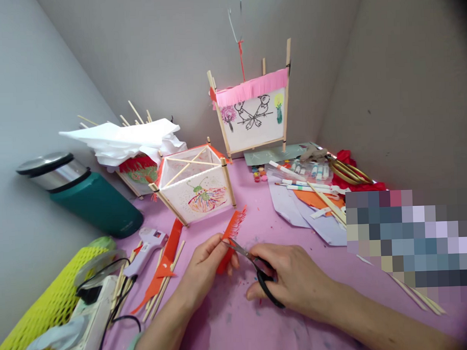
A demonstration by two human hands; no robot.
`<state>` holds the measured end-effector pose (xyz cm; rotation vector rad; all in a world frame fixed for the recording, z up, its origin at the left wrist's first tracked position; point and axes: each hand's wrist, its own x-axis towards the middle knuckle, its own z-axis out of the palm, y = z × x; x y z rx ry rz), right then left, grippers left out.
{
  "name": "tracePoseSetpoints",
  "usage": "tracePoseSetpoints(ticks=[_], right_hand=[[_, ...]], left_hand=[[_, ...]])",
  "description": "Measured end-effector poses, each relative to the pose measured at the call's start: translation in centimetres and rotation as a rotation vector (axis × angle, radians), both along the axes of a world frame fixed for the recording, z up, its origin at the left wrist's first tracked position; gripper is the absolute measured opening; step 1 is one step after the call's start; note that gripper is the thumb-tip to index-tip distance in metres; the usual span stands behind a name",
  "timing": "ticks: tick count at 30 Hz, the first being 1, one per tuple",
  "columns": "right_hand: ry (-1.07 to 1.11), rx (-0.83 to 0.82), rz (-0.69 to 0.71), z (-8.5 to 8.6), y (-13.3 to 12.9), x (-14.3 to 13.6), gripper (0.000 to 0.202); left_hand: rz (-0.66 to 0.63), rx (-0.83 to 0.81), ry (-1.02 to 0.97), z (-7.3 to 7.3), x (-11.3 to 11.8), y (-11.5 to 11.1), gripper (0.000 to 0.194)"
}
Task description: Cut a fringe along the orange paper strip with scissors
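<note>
I watch the left hand (pixel 208 260) pinch a fringed red paper strip (pixel 232 227) over the tabletop (pixel 223 326), well in from its far edge; the right hand (pixel 294 270) grips scissors (pixel 261 278) that touch the strip. A bird-drawn lantern (pixel 255 128) stands near that edge.

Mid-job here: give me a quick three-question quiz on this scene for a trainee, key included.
1. Which hand holds the scissors?
2. True or false: the glue gun lies farther left in the picture than the left hand pinching the red paper.
3. The pink-fringed lantern panel shows: A) a fish, B) two birds, C) a house.

Key: 1. The right hand. 2. True. 3. B.
</note>
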<state>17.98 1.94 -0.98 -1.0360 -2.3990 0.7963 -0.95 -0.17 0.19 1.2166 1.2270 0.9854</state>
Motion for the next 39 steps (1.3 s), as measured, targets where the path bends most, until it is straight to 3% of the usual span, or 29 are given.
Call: tracePoseSetpoints(ticks=[39], right_hand=[[-0.062,0.071,0.012,-0.9,0.2,0.2,0.027]], left_hand=[[-0.033,-0.007,-0.007,0.0,-0.1,0.0,0.025]])
